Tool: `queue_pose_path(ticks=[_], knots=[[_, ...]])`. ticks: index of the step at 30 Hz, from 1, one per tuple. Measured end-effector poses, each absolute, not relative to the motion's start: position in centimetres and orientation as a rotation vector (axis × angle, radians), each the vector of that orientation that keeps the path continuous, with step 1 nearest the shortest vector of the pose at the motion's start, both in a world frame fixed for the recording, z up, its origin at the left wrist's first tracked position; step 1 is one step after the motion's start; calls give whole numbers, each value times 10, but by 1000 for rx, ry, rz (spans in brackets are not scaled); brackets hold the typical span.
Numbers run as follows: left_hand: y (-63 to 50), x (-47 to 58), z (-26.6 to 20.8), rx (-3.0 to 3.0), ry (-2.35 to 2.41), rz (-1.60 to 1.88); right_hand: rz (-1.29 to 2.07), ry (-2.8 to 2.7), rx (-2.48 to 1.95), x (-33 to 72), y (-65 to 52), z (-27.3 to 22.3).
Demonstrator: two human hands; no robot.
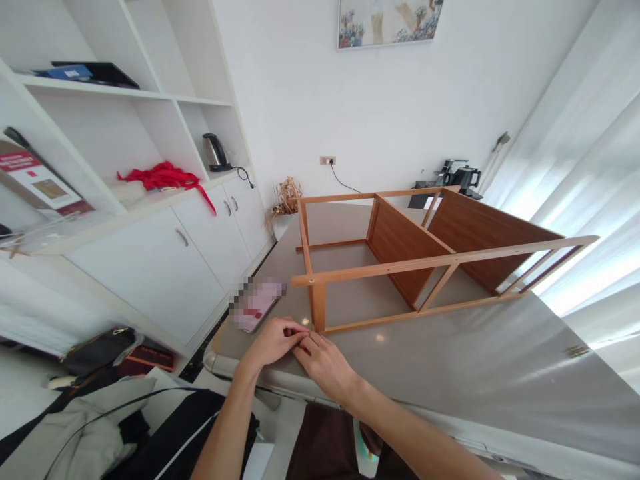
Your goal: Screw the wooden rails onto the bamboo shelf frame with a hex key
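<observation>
A brown wooden shelf frame lies on its side across the grey tabletop, with flat boards set between its rails. My left hand is closed in a pinch at the frame's near left corner. Beside it, my right hand also pinches, its fingertips meeting those of the left. Whatever is between the fingers is too small and hidden to name. Both hands are close to the end of the lower rail; I cannot tell whether they touch it. A pink flat object, partly blurred out, lies left of the frame.
Several small metal pieces lie at the table's right. White cabinets with a kettle and red cloth stand at left. Dried flowers are behind the table. Clothes are piled at lower left.
</observation>
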State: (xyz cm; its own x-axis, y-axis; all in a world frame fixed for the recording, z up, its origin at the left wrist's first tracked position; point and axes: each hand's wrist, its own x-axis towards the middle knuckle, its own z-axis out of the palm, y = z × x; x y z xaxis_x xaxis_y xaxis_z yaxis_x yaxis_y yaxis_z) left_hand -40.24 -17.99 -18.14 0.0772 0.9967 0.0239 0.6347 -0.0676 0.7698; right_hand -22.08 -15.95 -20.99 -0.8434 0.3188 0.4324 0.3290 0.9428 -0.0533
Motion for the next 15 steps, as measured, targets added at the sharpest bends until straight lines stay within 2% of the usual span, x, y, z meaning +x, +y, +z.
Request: queue_pose_path(ticks=[11, 15], knots=[[-185, -399, -182, 1745, 1647, 845, 1006, -1918, -888, -174, -178, -224], [-185, -399, -183, 1745, 1655, 846, 1211, -1766, -887, -176, -171, -226]])
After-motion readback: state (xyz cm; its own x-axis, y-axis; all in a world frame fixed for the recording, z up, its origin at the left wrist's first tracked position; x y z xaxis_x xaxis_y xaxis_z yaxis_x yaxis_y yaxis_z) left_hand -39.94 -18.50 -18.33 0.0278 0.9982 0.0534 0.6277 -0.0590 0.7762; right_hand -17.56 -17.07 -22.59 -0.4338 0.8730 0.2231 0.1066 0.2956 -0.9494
